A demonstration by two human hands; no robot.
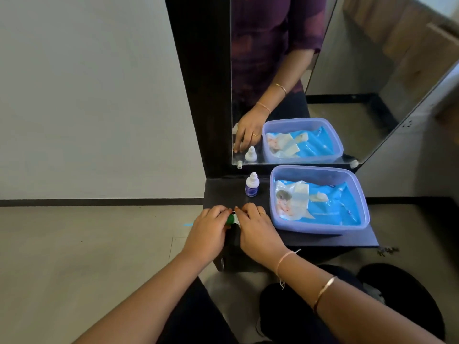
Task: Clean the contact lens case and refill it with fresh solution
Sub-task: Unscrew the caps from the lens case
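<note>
Between my two hands, at the front left of the dark shelf (223,192), sits the contact lens case (231,219), green and white and mostly hidden by my fingers. My left hand (208,232) grips its green part. My right hand (255,228) pinches the white part beside it. A small white solution bottle (252,185) with a blue label and its cap on stands upright behind my hands, near the mirror.
A lilac plastic tub (362,202) holding a blue pack of wipes (320,207) fills the right half of the shelf. A mirror (347,70) in a dark frame rises at the back. The shelf's front edge is just below my wrists; floor lies left.
</note>
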